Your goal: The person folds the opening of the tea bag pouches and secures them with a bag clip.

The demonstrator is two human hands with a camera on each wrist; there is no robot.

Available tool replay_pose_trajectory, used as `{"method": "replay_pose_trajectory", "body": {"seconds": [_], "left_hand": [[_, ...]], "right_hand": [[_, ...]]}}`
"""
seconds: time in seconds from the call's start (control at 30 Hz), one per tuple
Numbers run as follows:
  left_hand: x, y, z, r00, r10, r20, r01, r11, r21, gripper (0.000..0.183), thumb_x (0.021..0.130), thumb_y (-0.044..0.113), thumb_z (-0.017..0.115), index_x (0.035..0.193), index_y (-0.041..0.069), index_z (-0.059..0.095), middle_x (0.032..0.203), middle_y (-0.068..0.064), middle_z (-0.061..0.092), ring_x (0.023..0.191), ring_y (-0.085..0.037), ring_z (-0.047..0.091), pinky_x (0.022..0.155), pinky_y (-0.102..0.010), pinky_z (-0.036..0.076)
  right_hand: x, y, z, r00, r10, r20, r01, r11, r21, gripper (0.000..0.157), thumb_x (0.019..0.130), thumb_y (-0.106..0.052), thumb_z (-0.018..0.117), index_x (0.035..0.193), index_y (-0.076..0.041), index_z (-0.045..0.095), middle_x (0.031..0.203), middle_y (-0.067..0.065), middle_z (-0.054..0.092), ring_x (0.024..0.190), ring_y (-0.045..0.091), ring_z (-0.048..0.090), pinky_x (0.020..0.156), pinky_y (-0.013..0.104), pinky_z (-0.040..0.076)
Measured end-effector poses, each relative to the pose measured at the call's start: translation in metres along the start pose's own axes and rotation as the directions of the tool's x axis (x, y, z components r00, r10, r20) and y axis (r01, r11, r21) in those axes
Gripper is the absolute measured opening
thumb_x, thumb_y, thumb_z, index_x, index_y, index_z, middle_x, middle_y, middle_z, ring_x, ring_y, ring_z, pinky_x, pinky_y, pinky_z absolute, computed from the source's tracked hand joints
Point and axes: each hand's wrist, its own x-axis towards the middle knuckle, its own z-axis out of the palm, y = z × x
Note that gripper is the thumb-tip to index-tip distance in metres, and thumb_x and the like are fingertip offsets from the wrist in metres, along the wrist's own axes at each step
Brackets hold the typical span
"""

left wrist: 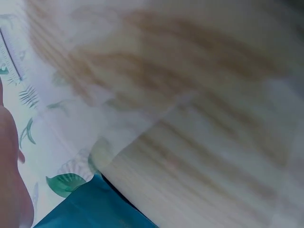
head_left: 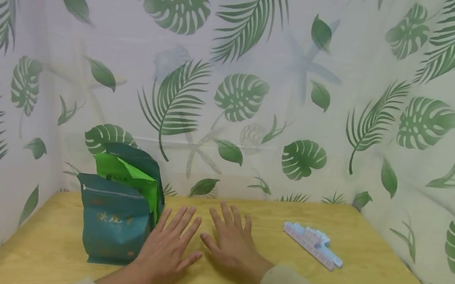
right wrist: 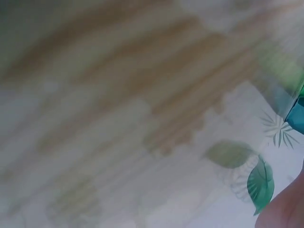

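Both hands are palm down at the middle of the wooden table, fingers straight and spread, holding nothing. My left hand [head_left: 168, 249] is just right of a dark teal pouch [head_left: 115, 222] and overlaps its lower right edge in the head view; whether they touch cannot be seen. The pouch stands upright with its top gaping, and bright green packaging [head_left: 132, 173] sticks up from it. My right hand [head_left: 235, 242] lies between the left hand and a pink and light-blue sealing clip [head_left: 312, 243]. In the left wrist view, the pouch's teal corner [left wrist: 99, 206] shows at the bottom.
The wooden table [head_left: 263, 280] ends against a white curtain [head_left: 249, 172] printed with green leaves, which also hangs along both sides. Much of each wrist view is a blurred wood-coloured surface.
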Motion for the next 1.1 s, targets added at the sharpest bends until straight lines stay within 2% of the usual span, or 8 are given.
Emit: {"method": "replay_pose_trajectory", "body": {"seconds": [0.2, 0.5, 0.67, 0.77, 0.87, 1.0, 1.1], "left_hand": [[0.001, -0.003, -0.002, 0.996, 0.034, -0.088, -0.033, 0.999, 0.014, 0.070, 0.098, 0.060, 0.048, 0.149, 0.012, 0.046, 0.160, -0.013, 0.036, 0.149, -0.030, 0.032, 0.118, -0.056, 0.021], [0.000, -0.008, -0.004, 0.990, 0.046, -0.133, -0.041, 0.999, 0.035, 0.067, 0.102, 0.060, 0.035, 0.144, 0.010, 0.051, 0.156, -0.014, 0.041, 0.145, -0.031, 0.038, 0.118, -0.056, 0.024], [-0.001, -0.012, -0.002, 0.979, 0.094, -0.183, -0.088, 0.995, 0.036, 0.048, 0.101, 0.047, 0.050, 0.129, 0.010, 0.061, 0.147, -0.014, 0.052, 0.138, -0.031, 0.047, 0.116, -0.053, 0.029], [-0.004, -0.015, -0.001, 0.964, 0.137, -0.229, -0.136, 0.990, 0.023, 0.037, 0.096, 0.040, 0.061, 0.119, 0.011, 0.063, 0.141, -0.013, 0.057, 0.133, -0.031, 0.051, 0.114, -0.053, 0.033], [-0.008, -0.017, -0.002, 0.946, 0.176, -0.272, -0.182, 0.983, 0.002, 0.033, 0.093, 0.037, 0.065, 0.114, 0.012, 0.062, 0.139, -0.013, 0.058, 0.130, -0.031, 0.053, 0.111, -0.053, 0.036], [-0.010, -0.018, -0.005, 0.923, 0.202, -0.328, -0.221, 0.975, -0.021, 0.032, 0.104, 0.041, 0.048, 0.111, 0.013, 0.061, 0.135, -0.011, 0.060, 0.126, -0.028, 0.055, 0.107, -0.050, 0.040], [-0.012, -0.019, -0.006, 0.904, 0.203, -0.375, -0.235, 0.971, -0.042, 0.044, 0.109, 0.043, 0.031, 0.109, 0.012, 0.061, 0.131, -0.010, 0.061, 0.120, -0.026, 0.057, 0.104, -0.046, 0.041]], "right_hand": [[0.004, -0.008, -0.001, 0.998, -0.054, -0.030, 0.052, 0.997, -0.054, 0.072, 0.100, -0.064, 0.037, 0.158, -0.021, 0.030, 0.167, 0.009, 0.015, 0.152, 0.038, 0.016, 0.111, 0.070, 0.017], [0.008, -0.021, 0.000, 0.995, -0.094, -0.033, 0.092, 0.993, -0.068, 0.073, 0.100, -0.068, 0.026, 0.158, -0.023, 0.029, 0.168, 0.007, 0.012, 0.152, 0.036, 0.017, 0.112, 0.068, 0.018], [0.008, -0.024, 0.000, 0.996, -0.083, -0.034, 0.080, 0.993, -0.082, 0.074, 0.099, -0.069, 0.025, 0.157, -0.023, 0.030, 0.168, 0.007, 0.012, 0.151, 0.036, 0.018, 0.112, 0.067, 0.019], [0.009, -0.024, 0.001, 0.996, -0.079, -0.033, 0.076, 0.994, -0.082, 0.075, 0.099, -0.070, 0.024, 0.157, -0.023, 0.030, 0.168, 0.007, 0.013, 0.151, 0.036, 0.019, 0.113, 0.067, 0.019], [0.010, -0.024, 0.002, 0.996, -0.082, -0.034, 0.080, 0.994, -0.078, 0.076, 0.099, -0.071, 0.022, 0.157, -0.023, 0.030, 0.168, 0.008, 0.013, 0.151, 0.036, 0.019, 0.112, 0.067, 0.019], [0.009, -0.024, 0.001, 0.995, -0.087, -0.041, 0.084, 0.993, -0.080, 0.076, 0.099, -0.070, 0.022, 0.157, -0.022, 0.031, 0.167, 0.008, 0.015, 0.150, 0.036, 0.021, 0.112, 0.067, 0.020], [0.008, -0.023, 0.001, 0.996, -0.084, -0.037, 0.081, 0.994, -0.076, 0.076, 0.099, -0.070, 0.022, 0.158, -0.023, 0.030, 0.167, 0.008, 0.015, 0.150, 0.036, 0.020, 0.112, 0.066, 0.020]]}}
